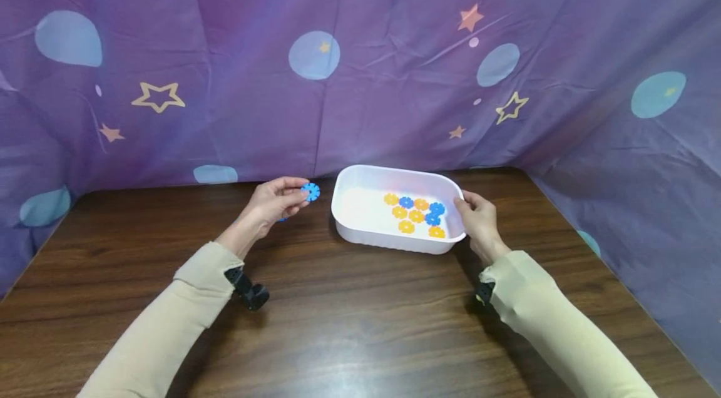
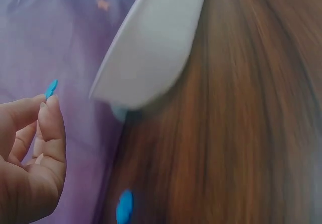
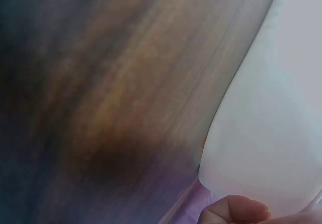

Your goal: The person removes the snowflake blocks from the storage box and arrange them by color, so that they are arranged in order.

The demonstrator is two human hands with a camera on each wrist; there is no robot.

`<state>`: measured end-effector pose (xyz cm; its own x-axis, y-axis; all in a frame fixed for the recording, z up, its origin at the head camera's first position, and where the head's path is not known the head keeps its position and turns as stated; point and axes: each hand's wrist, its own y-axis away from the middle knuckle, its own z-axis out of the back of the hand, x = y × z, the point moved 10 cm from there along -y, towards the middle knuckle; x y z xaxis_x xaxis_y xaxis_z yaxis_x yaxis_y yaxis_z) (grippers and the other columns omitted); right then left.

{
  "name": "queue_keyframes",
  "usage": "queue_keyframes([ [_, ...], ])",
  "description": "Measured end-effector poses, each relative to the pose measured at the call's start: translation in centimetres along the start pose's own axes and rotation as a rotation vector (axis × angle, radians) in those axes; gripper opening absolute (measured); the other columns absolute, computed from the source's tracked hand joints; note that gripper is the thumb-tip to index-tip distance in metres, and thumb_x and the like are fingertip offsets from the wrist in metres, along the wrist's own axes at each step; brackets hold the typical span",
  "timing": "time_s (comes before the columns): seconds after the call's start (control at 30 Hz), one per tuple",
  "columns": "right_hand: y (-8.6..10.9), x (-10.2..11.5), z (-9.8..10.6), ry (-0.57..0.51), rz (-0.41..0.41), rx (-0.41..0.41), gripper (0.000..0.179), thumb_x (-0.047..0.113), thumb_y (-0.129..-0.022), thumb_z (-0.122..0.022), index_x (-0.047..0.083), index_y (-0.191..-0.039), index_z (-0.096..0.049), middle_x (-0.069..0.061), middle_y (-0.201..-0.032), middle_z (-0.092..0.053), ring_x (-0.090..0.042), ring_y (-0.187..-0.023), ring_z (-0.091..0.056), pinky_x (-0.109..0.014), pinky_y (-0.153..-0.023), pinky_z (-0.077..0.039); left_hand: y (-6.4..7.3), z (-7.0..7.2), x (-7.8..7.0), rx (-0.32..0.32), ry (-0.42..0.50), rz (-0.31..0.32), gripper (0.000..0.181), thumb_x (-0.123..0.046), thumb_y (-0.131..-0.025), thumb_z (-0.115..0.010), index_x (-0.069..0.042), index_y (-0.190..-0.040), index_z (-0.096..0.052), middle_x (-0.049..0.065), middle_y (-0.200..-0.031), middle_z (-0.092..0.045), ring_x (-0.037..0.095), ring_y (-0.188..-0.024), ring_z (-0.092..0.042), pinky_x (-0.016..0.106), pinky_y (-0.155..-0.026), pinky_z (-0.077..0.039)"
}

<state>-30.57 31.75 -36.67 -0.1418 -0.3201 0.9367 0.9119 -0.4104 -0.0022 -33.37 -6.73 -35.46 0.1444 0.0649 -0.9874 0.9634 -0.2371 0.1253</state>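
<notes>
Between thumb and fingertips my left hand (image 1: 269, 205) pinches a blue notched plastic disc (image 1: 310, 192), held up left of the white tub (image 1: 394, 243). The left wrist view shows that disc (image 2: 52, 88) edge-on. My right hand (image 1: 477, 220) grips the tub's right end, its thumb over the rim. Inside the tub, mostly toward the right, lie several orange-yellow discs (image 1: 417, 216) and several blue discs (image 1: 406, 202). Another blue disc (image 2: 125, 207) lies on the table under my left hand; in the head view the hand mostly hides it.
The brown wooden table (image 1: 338, 316) ends at the back against a purple curtain (image 1: 253, 72) printed with stars and balloons. The curtain also runs along the right side. A black wrist mount (image 1: 246, 290) sticks out at the left cuff.
</notes>
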Motion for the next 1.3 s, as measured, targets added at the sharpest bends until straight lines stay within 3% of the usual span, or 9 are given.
queue_keyframes([
  [0.27,-0.2,-0.1,0.0,0.002,0.009,-0.002,0.039,0.012,-0.095,-0.048,-0.008,-0.129,-0.05,-0.016,-0.104,-0.055,-0.009,-0.08,-0.054,-0.014,-0.068,-0.049,1.8,5.1,1.6,-0.044,-0.008,0.045,0.046,0.0,-0.09,-0.058,0.01,-0.132,-0.042,-0.011,-0.077,-0.065,-0.001,-0.068,-0.061,0.009,-0.057,-0.048],
  [0.7,-0.2,-0.2,0.0,0.007,0.006,0.015,0.04,0.013,-0.096,-0.048,-0.008,-0.13,-0.049,-0.021,-0.109,-0.055,-0.006,-0.076,-0.055,-0.014,-0.067,-0.05,3.9,11.7,3.2,-0.192,-0.179,0.075,0.049,-0.005,-0.091,-0.058,0.012,-0.133,-0.041,-0.017,-0.072,-0.063,-0.005,-0.066,-0.061,0.009,-0.057,-0.049],
  [0.93,-0.2,-0.2,0.0,0.02,0.001,0.011,0.04,0.014,-0.096,-0.047,-0.006,-0.131,-0.049,-0.022,-0.112,-0.055,-0.011,-0.081,-0.055,-0.015,-0.068,-0.05,4.4,13.4,3.4,-0.258,-0.262,0.074,0.047,-0.006,-0.09,-0.059,0.013,-0.131,-0.044,-0.019,-0.069,-0.062,-0.006,-0.063,-0.06,0.01,-0.058,-0.05],
  [1.13,-0.1,-0.1,0.0,0.016,0.008,0.004,0.039,0.013,-0.096,-0.049,-0.007,-0.129,-0.05,-0.02,-0.106,-0.055,-0.006,-0.075,-0.054,-0.014,-0.065,-0.05,4.4,14.4,3.7,-0.301,-0.34,0.079,0.044,-0.008,-0.09,-0.059,0.012,-0.128,-0.048,-0.019,-0.07,-0.062,-0.007,-0.063,-0.059,0.011,-0.059,-0.051],
  [1.23,-0.1,-0.1,0.0,0.018,0.006,0.003,0.039,0.013,-0.096,-0.048,-0.007,-0.13,-0.05,-0.02,-0.107,-0.055,-0.006,-0.076,-0.055,-0.014,-0.066,-0.05,4.4,14.8,3.6,-0.33,-0.406,0.068,0.041,-0.008,-0.089,-0.06,0.011,-0.124,-0.052,-0.017,-0.07,-0.062,-0.008,-0.062,-0.058,0.011,-0.059,-0.051],
  [1.3,-0.1,-0.1,0.0,0.021,0.006,0.002,0.039,0.013,-0.096,-0.048,-0.007,-0.13,-0.05,-0.019,-0.107,-0.055,-0.007,-0.078,-0.055,-0.015,-0.067,-0.05,4.5,15.1,3.2,-0.359,-0.503,0.044,0.038,-0.01,-0.087,-0.062,0.009,-0.12,-0.057,-0.014,-0.071,-0.065,-0.008,-0.06,-0.057,0.012,-0.06,-0.05],
])
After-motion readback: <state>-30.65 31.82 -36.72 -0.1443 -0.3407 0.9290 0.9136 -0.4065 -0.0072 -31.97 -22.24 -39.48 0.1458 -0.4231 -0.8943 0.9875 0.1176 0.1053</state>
